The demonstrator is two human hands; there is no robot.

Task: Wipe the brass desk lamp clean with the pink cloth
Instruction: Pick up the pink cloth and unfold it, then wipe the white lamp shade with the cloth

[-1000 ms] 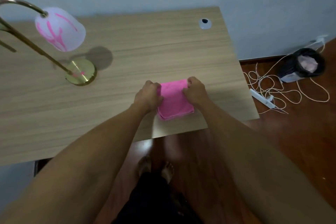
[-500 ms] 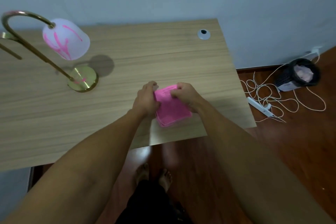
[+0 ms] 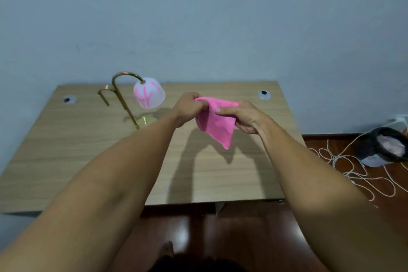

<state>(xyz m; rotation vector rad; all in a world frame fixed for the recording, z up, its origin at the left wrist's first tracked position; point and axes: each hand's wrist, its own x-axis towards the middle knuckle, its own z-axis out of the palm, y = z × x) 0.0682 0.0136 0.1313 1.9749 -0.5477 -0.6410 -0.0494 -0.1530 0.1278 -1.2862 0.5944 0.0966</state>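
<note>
The pink cloth [image 3: 217, 125] hangs in the air above the wooden desk [image 3: 88, 161], held by both hands. My left hand [image 3: 187, 107] pinches its top left corner. My right hand [image 3: 245, 118] grips its right edge, thumb on the front. The brass desk lamp [image 3: 123, 97] stands at the back left of the desk, left of my hands and apart from them. Its curved brass neck carries a white glass shade [image 3: 149, 96] with pink streaks. My left forearm partly hides the round brass base [image 3: 146, 120].
Two round cable grommets [image 3: 263, 94] [image 3: 68, 100] sit near the desk's back corners. A blue-grey wall rises behind the desk. On the dark wood floor to the right lie a tangle of white cord [image 3: 353, 168] and a black bin [image 3: 385, 147].
Both hands have lifted the cloth off the desk and it now hangs partly unfolded. The camera has tilted up, so the lamp sits nearer the middle of the view.
</note>
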